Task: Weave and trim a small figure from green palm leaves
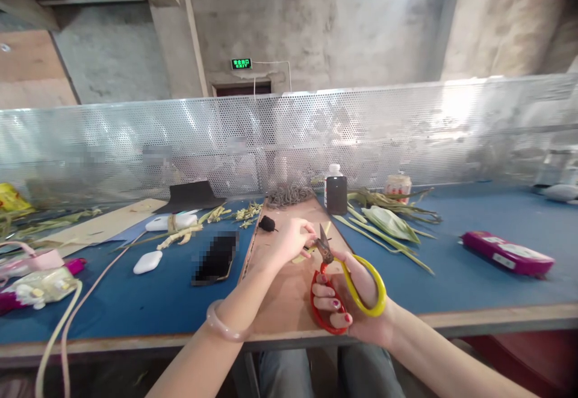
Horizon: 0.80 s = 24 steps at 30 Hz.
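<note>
My right hand (pixel 354 289) grips scissors (pixel 324 248) with one red and one yellow handle loop, my fingers through both. The dark blades point up and away, just right of my left fingertips and slightly apart. My left hand (pixel 291 244), with a pale bangle (pixel 221 321) on its wrist, has its fingers pinched together; what they hold is too small to make out. Beneath my hands lies a brown board (pixel 282 301). A pale yellowish strip (pixel 301 256) is partly visible below my left fingers. To their left sits a small black bundle (pixel 268 224).
Left lie a dark phone (pixel 215 258), a white case (pixel 148 262), cables (pixel 93 276) and dried plant strips (pixel 183 236). Behind are a grey coiled heap (pixel 289 195) and a dark bottle (pixel 335 193). Right are green leaves (pixel 392 223) and a magenta packet (pixel 507 253). A perforated metal screen (pixel 203 139) stands behind.
</note>
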Motion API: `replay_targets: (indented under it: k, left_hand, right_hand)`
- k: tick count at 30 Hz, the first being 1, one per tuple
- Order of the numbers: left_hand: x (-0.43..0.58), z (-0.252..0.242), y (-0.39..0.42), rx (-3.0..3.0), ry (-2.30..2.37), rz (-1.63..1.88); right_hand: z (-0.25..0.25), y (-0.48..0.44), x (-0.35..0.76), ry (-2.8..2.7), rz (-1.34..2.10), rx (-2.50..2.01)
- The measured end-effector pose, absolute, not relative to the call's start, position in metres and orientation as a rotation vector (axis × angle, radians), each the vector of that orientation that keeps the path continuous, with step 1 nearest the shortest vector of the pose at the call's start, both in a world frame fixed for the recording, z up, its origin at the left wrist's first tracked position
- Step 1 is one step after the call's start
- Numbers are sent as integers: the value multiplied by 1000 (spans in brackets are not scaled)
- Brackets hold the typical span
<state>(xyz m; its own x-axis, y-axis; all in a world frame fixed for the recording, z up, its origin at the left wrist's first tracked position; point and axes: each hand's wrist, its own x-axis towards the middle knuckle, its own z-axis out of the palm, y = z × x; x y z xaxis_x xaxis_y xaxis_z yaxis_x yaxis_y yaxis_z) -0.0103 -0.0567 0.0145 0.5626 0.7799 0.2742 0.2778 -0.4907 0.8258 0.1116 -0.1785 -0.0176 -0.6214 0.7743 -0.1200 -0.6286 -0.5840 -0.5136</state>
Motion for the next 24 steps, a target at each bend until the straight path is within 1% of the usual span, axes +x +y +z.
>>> replay_targets:
  k: [5,24]
  left_hand:
    - [-10,15,-58,2055,829,838]
    - [-13,12,-56,2067,737,836]
  right_hand:
    - [-16,-178,112,-503,2233,-347]
    - [-21,-177,111,-495,2213,-405]
